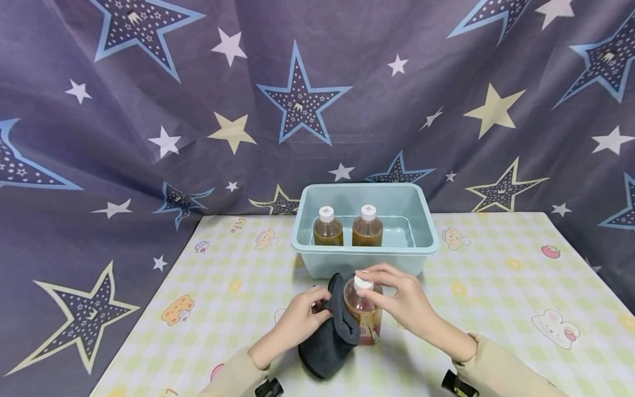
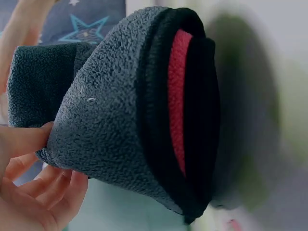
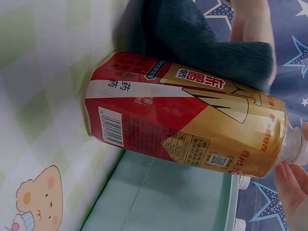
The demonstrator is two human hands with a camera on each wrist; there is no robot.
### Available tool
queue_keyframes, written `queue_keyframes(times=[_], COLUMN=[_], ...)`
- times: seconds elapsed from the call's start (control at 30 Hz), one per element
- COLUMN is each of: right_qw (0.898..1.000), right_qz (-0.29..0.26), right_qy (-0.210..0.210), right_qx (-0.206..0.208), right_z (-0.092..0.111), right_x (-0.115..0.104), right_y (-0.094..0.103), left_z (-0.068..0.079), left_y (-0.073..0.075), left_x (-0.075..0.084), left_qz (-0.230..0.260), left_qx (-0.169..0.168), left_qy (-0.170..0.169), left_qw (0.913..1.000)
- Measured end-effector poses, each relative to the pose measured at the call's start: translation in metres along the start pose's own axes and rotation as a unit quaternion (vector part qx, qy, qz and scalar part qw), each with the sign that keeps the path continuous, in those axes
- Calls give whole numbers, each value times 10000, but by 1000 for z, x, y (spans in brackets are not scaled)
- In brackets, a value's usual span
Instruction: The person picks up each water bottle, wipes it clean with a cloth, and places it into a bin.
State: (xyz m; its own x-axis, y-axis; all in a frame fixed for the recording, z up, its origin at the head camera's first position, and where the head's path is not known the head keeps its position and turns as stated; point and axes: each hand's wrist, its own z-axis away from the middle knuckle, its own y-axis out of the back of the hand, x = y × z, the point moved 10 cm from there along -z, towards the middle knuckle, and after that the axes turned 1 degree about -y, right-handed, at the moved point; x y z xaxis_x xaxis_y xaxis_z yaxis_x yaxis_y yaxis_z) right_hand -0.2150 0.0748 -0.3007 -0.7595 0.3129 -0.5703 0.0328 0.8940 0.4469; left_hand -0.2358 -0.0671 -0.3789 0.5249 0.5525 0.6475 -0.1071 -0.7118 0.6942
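My left hand [image 1: 299,318] pinches the upper edge of a dark grey fleece pouch-like thing [image 1: 324,344]; its folded cuff leans against a drink bottle [image 1: 369,328]. In the left wrist view the fleece thing [image 2: 103,103] has a black border and a strip of red lining [image 2: 177,96]. Fingertips and thumb of my right hand [image 1: 404,300] hold the bottle by its white cap [image 1: 364,283]. The right wrist view shows the bottle's red and gold label [image 3: 183,115] with a barcode, its base close to the checked tablecloth.
Just behind the hands stands a light blue plastic basin [image 1: 364,263]. Inside, toward its left and middle, are two upright bottles, one white-capped bottle [image 1: 327,232] beside another bottle [image 1: 367,229]. A green checked cloth [image 1: 496,309] covers the table; a star-patterned curtain [image 1: 397,121] hangs behind.
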Motion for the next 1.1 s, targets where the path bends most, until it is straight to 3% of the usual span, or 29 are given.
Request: queue_keyframes(times=[0.23,0.4,1.1], right_qw=[9999,10000,10000], right_qz=[54,67,-10], right_qy=[-84,-63,-77], right_qx=[-15,2,20], right_z=[0,0,1], right_x=[2,2,3], right_y=[0,0,-1], left_z=[-4,-5,2], left_y=[17,21,-10], left_x=[17,23,-9], left_qz=[49,143,-8], left_qx=[360,393,-49], left_qy=[-286,-424,90], left_qw=[9989,9982,9999])
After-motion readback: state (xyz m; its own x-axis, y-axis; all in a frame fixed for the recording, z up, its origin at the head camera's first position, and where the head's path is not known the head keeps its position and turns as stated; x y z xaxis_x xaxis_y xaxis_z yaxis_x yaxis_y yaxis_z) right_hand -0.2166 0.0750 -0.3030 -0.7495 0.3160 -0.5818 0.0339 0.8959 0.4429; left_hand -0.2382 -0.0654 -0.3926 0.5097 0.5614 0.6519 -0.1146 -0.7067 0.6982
